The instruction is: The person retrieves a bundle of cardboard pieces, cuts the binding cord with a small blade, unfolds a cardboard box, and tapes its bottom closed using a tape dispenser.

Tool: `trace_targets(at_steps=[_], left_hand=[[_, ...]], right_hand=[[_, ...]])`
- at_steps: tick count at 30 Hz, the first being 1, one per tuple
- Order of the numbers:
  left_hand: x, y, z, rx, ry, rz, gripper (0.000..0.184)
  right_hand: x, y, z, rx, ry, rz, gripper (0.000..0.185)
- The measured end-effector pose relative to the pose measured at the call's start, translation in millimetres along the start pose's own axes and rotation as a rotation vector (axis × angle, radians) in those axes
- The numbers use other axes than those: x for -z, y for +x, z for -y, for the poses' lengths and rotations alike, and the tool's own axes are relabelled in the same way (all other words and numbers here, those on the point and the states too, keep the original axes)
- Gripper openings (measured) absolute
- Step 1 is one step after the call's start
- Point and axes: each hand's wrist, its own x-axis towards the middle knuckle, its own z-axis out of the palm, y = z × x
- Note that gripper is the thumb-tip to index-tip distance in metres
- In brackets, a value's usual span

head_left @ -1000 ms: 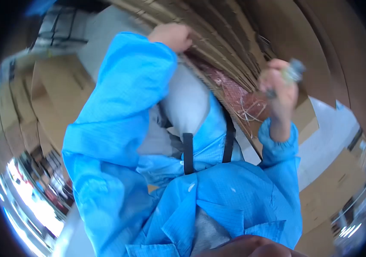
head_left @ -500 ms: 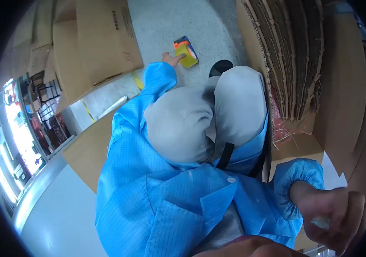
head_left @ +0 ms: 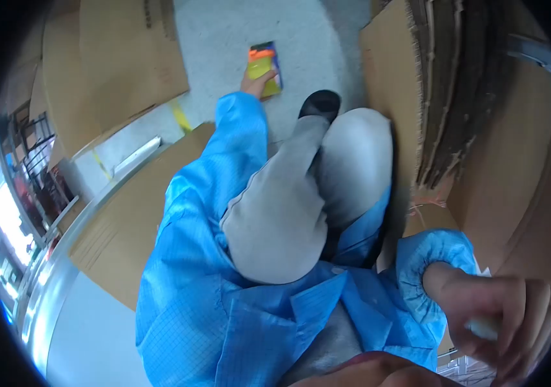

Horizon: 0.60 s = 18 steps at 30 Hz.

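My left hand (head_left: 255,84), at the end of a blue sleeve, reaches down to the grey floor. Its thumb lies over a tape dispenser (head_left: 262,69) with a yellow roll or side, an orange part and a dark blue edge; the other fingers are mostly hidden at its left side. Close to the camera at the lower right is my right hand (head_left: 498,313), its fingers curled in. Between thumb and fingers shows a small pale thing (head_left: 484,327), too blurred to name.
Flat cardboard (head_left: 127,64) lies at the upper left. On my right stands an open carton (head_left: 388,84) with folded cardboard sheets (head_left: 449,84) upright in it. Another cardboard piece (head_left: 117,226) is by my left side. My bent knees (head_left: 275,226) are in the middle.
My left hand has closed on the tape dispenser, which has turned more upright in view. The camera view has shifted slightly. My right hand stays curled in the same place.
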Motion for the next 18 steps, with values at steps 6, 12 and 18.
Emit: trace_targets(at_steps=[6, 12, 18], left_hand=[[20.3, 46.0, 41.0, -0.385, -0.332, 0.421, 0.052], [48.7, -59.4, -50.9, 0.246, -0.346, 0.044, 0.062], [88.3, -180.0, -160.8, 0.257, -0.487, 0.007, 0.055]], right_hand=[[12.9, 47.4, 27.7, -0.086, -0.711, -0.034, 0.033], [-94.1, 141.3, 109.0, 0.149, -1.158, -0.079, 0.044], [-188.1, 281.2, 150.8, -0.148, -1.657, -0.260, 0.028]])
